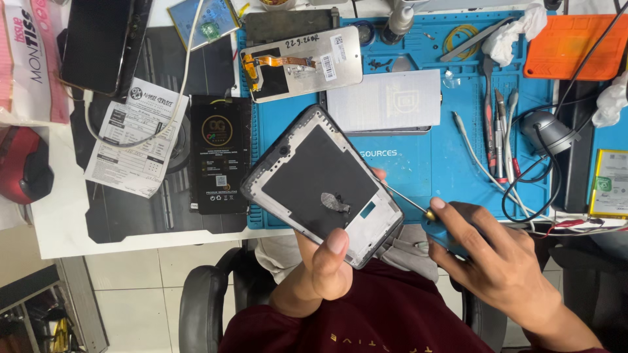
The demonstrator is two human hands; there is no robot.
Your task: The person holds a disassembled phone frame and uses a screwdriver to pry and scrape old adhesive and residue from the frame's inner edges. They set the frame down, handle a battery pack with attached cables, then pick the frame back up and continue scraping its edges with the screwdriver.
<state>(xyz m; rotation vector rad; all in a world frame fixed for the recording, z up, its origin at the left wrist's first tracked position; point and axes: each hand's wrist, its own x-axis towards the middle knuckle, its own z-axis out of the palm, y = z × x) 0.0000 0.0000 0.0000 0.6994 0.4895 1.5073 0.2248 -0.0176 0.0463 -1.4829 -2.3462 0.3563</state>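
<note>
While the left hand [320, 271] grips the phone frame [320, 186] tilted upward, the right hand [497, 261] pinches a screwdriver [409, 201], tip touching its edge.

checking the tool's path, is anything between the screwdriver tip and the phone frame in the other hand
Nothing visible. The right hand holds the screwdriver, whose thin shaft runs straight to the right edge of the phone frame, held by the left hand. The tip itself is too small to tell contact.

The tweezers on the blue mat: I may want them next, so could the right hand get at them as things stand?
Probably not at once: the right hand already holds a screwdriver, though the tweezers lie uncovered.
</note>
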